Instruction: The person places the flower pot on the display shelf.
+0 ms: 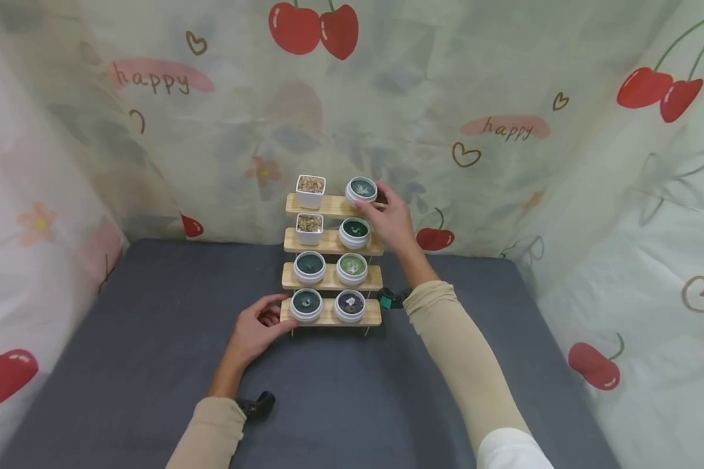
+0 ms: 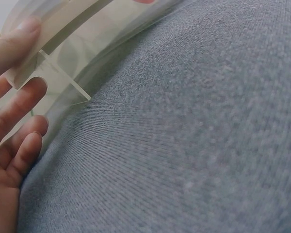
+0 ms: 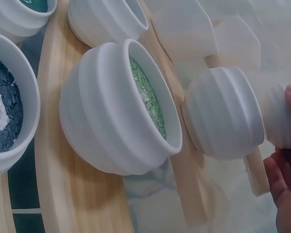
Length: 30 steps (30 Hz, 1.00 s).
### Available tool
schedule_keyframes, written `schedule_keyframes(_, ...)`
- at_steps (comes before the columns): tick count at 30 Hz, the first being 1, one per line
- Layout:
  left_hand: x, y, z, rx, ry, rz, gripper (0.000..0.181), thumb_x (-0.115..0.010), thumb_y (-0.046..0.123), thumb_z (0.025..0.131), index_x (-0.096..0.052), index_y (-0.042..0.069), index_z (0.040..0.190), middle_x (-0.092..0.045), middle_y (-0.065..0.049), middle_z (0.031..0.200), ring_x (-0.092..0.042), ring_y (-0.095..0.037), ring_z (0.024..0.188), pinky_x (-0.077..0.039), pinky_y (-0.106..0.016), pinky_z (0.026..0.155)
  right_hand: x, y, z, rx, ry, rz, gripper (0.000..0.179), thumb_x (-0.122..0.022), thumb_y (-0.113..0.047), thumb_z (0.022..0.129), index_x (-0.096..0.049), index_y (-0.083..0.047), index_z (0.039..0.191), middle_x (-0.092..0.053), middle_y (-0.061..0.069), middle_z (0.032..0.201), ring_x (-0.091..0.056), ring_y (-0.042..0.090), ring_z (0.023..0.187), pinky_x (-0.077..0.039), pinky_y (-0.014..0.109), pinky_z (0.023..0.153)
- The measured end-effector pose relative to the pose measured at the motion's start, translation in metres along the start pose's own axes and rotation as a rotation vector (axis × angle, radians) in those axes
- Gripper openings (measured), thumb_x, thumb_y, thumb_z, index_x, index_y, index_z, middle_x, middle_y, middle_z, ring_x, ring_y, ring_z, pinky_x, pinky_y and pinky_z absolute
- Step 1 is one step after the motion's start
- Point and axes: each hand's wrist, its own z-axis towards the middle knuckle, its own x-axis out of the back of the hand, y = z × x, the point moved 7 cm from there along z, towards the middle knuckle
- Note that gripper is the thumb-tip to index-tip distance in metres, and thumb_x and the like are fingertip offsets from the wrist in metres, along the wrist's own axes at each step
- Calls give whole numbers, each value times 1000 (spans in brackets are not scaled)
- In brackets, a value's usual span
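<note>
A four-step wooden display stand (image 1: 331, 317) holds small white pots in two columns. My left hand (image 1: 258, 329) grips the left end of its lowest board, thumb on the board (image 2: 53, 26) and the other fingers spread below. On the top step my right hand (image 1: 394, 218) holds a round ribbed pot (image 1: 361, 191) with blue-green filling, thumb in front and fingers at its right side. Below it are a dark green pot (image 1: 354, 233), a light green pot (image 1: 352, 269) and a dark pot with a white piece (image 1: 350, 306). Two square pots (image 1: 310, 192) with grainy brown filling occupy the upper left.
The stand rises from a dark grey cloth-covered table (image 1: 176, 352). A cherry-printed curtain (image 1: 234, 130) hangs behind and along both sides. Two more round dark green pots, an upper one (image 1: 309, 268) and a lower one (image 1: 307, 305), fill the lower left steps.
</note>
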Motion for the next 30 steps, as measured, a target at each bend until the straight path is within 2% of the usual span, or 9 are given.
schedule_keyframes(7,0,0,0,-14,13,3,58,-93,27,75,-68,19,127,-70,-7,94,-61,-10,75,-50,-21,68,-3,2,2,-8,-6,-15,57,-75,-20,94,-53,-5,144,-64,19,131,-61,29,125,-50,38,108)
schedule_keyframes(14,-2,0,-2,-10,10,5,58,-93,28,75,-68,18,127,-70,-7,93,-61,-10,75,-49,-21,67,-6,4,1,-33,-37,-133,57,-73,-24,96,-52,-8,146,-67,17,124,-63,27,110,-51,35,96)
schedule_keyframes(19,0,0,-2,-17,10,2,58,-93,28,75,-68,19,127,-70,-7,94,-61,-11,75,-50,-21,68,-8,3,2,-54,-57,-150,57,-72,-27,97,-52,-10,148,-67,15,123,-61,24,108,-49,35,96)
schedule_keyframes(22,0,0,-1,-14,9,1,59,-93,28,74,-68,20,127,-70,-7,94,-61,-10,75,-50,-21,68,-9,1,2,-67,-64,-148,58,-71,-27,97,-50,-10,149,-66,16,125,-61,27,111,-49,38,99)
schedule_keyframes(25,-1,-1,0,-8,1,6,59,-93,29,75,-67,19,127,-71,-7,94,-60,-9,75,-49,-20,68,-7,2,0,-97,-64,-138,62,-70,-29,98,-46,-9,152,-63,17,135,-60,29,122,-48,40,107)
schedule_keyframes(30,-8,-1,3,9,-27,-4,60,-92,29,76,-66,18,129,-71,-10,99,-60,-10,77,-49,-20,70,7,3,-6,-146,-41,-125,68,-65,-35,100,-38,-10,157,-51,11,153,-47,30,140,-40,43,117)
